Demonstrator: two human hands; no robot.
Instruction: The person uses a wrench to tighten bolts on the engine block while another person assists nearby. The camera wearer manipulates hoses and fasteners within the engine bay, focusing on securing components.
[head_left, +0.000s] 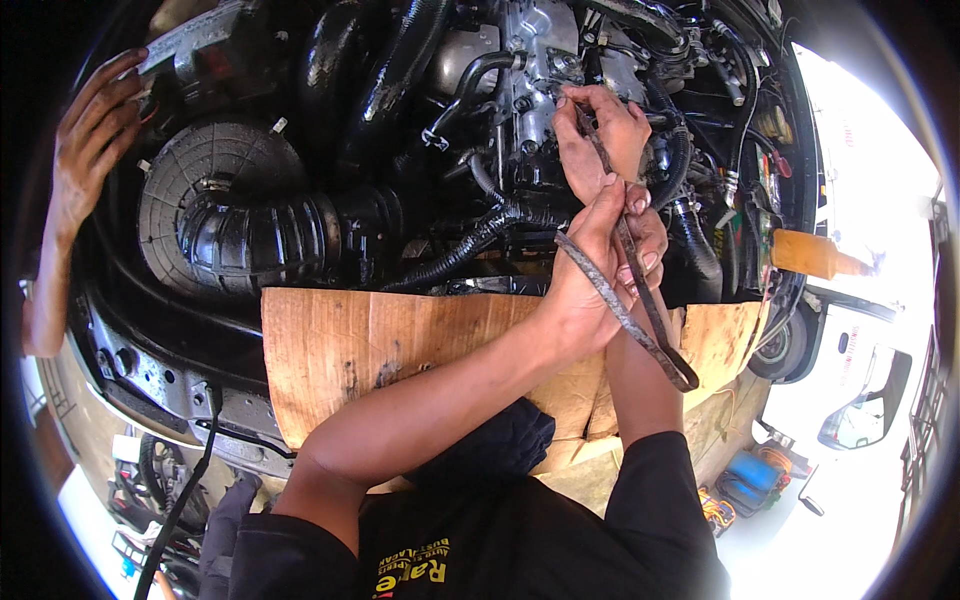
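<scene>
Over the engine (540, 70), my left hand (600, 260) is wrapped round a long, narrow, dark bent strip (672, 365) with a worn, mottled surface. The strip doubles back in a tight bend below that hand, with one free end beside my wrist. Just above, my right hand (605, 135) has curled fingers around the strip's upper part, close to the metal engine housing and black hoses. What its upper end touches is hidden. A sheet of cardboard (370, 350) lies along the front of the engine bay, under my forearms.
Another person's hand (100, 130) rests at the bay's left edge near a round black air housing (220, 160). An amber plastic piece (805, 255) juts out at the right. Beyond are a white vehicle (850, 400), a motorcycle (165, 480) and a blue object (750, 470) on the ground.
</scene>
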